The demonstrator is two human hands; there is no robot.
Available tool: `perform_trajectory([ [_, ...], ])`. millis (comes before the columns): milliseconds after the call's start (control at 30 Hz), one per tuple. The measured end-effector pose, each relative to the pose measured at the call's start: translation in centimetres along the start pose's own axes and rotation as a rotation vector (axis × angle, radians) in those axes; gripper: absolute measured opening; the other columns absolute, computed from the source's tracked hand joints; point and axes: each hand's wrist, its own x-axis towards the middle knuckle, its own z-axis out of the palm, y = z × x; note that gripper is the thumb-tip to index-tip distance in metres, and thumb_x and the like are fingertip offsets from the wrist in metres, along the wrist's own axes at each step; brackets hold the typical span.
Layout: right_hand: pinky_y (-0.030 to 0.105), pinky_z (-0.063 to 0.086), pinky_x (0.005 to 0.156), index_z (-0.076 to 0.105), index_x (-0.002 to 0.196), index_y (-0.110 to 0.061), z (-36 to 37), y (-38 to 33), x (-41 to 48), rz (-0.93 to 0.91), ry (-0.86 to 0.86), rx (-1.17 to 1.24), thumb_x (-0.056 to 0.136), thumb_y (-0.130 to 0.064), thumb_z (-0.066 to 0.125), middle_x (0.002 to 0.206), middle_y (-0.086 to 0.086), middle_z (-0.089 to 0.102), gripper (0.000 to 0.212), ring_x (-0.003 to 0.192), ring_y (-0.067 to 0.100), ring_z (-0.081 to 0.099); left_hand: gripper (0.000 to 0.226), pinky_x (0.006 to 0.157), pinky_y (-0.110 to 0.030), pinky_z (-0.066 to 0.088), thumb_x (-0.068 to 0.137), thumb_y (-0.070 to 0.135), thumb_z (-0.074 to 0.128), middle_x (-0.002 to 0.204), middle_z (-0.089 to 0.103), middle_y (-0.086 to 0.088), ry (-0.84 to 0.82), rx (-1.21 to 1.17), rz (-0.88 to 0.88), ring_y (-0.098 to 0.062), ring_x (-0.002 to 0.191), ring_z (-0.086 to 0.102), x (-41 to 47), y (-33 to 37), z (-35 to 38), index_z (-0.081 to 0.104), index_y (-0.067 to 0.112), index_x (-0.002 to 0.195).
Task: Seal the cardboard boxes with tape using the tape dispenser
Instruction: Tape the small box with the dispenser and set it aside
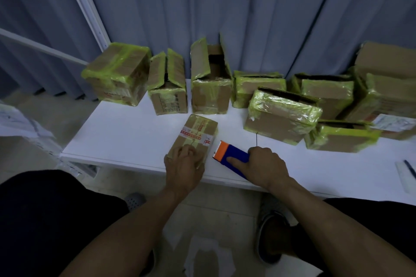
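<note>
Small cardboard box (196, 135), red-printed tape crossing its top, lies at near edge of white table (126, 132). Left hand (183, 167) holds its near end, fingers curled over it. Just right: blue, orange-tipped tape dispenser (231, 153), right hand (263, 166) wrapped round it, forefinger straight along its side. Far side: green-taped boxes (211, 94), some open. Grey curtain (247, 18) behind.

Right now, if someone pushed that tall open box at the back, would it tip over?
The tall open box would probably tip if pushed high: it stands narrow and upright. Its raised flaps look bendy, poor handles. Pushed low, it may slide on the smooth white table.
</note>
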Motion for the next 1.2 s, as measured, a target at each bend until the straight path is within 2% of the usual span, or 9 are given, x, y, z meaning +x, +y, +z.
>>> perform_trajectory([
  [200, 0.031, 0.050, 0.058, 0.055, 0.070, -0.017, -1.0, 0.7, -0.7, 0.004, 0.027, 0.110, 0.084, -0.083, 0.052, 0.069, -0.001, 0.059, 0.067, 0.063, 0.017, 0.062, 0.029, 0.104, -0.059, 0.038, 0.084, 0.033, 0.071, 0.121, 0.059, 0.009, -0.084, -0.139, 0.244, -0.018, 0.120, 0.050, -0.6, 0.4, -0.5, 0.069, 0.031, 0.113],
  [333, 0.031, 0.051, 0.060, 0.058, 0.073, -0.017, -1.7, 1.3, -1.0, 0.007, 0.053, 0.125, 0.083, -0.082, 0.053, 0.069, -0.002, 0.060, 0.067, 0.062, 0.014, 0.061, 0.033, 0.112, -0.053, 0.033, 0.087, 0.007, 0.063, 0.136, 0.056, -0.003, -0.078, -0.135, 0.258, -0.025, 0.132, 0.045, -0.4, 0.6, -1.8, 0.070, 0.016, 0.118],
  [400, 0.031, 0.053, 0.061, 0.060, 0.075, -0.017, -1.7, 1.4, -1.1, 0.008, 0.057, 0.130, 0.083, -0.082, 0.053, 0.070, -0.002, 0.062, 0.066, 0.063, 0.013, 0.062, 0.035, 0.112, -0.046, 0.037, 0.089, 0.003, 0.063, 0.140, 0.054, -0.003, -0.064, -0.238, 0.221, -0.018, 0.134, 0.044, -0.2, -0.3, -1.8, 0.067, 0.012, 0.123],
  [500, 0.031, 0.056, 0.064, 0.060, 0.077, -0.018, -1.3, 1.6, -1.1, -0.009, 0.050, 0.135, 0.083, -0.082, 0.054, 0.071, -0.004, 0.062, 0.064, 0.063, 0.012, 0.063, 0.045, 0.115, -0.047, 0.036, 0.098, 0.029, 0.062, 0.142, 0.051, 0.005, -0.117, -0.523, 0.155, -0.004, 0.132, 0.047, 0.7, -1.3, -2.4, 0.053, 0.013, 0.139],
  [600, 0.029, 0.054, 0.063, 0.059, 0.075, -0.020, -1.1, 1.6, -0.7, -0.014, 0.050, 0.149, 0.083, -0.081, 0.054, 0.070, -0.005, 0.061, 0.062, 0.063, 0.011, 0.063, 0.089, 0.125, -0.043, 0.003, 0.080, 0.074, 0.058, 0.159, 0.031, 0.003, -0.212, -0.153, 0.251, -0.022, 0.150, 0.019, 3.8, -1.9, -3.1, 0.031, 0.030, 0.152],
  [667, 0.029, 0.052, 0.061, 0.058, 0.075, -0.020, -1.0, 1.4, -0.4, -0.012, 0.040, 0.137, 0.083, -0.082, 0.054, 0.069, -0.005, 0.061, 0.063, 0.063, 0.012, 0.063, 0.097, 0.123, -0.042, 0.017, 0.069, 0.073, 0.069, 0.156, 0.033, 0.001, -0.391, -0.145, 0.185, -0.027, 0.147, 0.025, 5.3, -2.2, -4.2, 0.029, 0.034, 0.149],
  [767, 0.027, 0.048, 0.057, 0.056, 0.074, -0.021, -1.3, 0.2, 0.3, -0.031, 0.045, 0.119, 0.083, -0.083, 0.053, 0.069, -0.005, 0.059, 0.063, 0.062, 0.011, 0.061, 0.085, 0.099, -0.039, 0.051, 0.056, 0.070, 0.079, 0.125, 0.053, 0.008, -0.361, -0.204, 0.148, -0.017, 0.115, 0.054, 5.3, -2.9, -5.6, 0.047, 0.040, 0.128],
  [967, 0.028, 0.052, 0.060, 0.055, 0.077, -0.021, -1.8, -5.5, 2.0, -0.125, 0.078, 0.193, 0.085, -0.081, 0.051, 0.072, -0.006, 0.058, 0.061, 0.067, 0.013, 0.063, 0.093, 0.092, -0.036, 0.054, 0.047, 0.087, 0.070, 0.128, 0.053, 0.004, -0.137, -0.199, -0.104, -0.019, 0.114, 0.054, 2.1, -6.7, -8.9, 0.051, 0.040, 0.125],
  [1200, 0.024, 0.049, 0.059, 0.061, 0.078, -0.014, -0.6, -13.9, 5.2, -0.188, 0.038, 0.382, 0.085, -0.077, 0.057, 0.073, -0.001, 0.065, 0.063, 0.066, 0.013, 0.066, 0.084, 0.091, -0.040, 0.048, 0.060, 0.078, 0.068, 0.132, 0.043, -0.007, 0.058, -0.107, -0.434, -0.031, 0.121, 0.038, 0.0, -13.5, -13.7, 0.056, 0.035, 0.132],
])
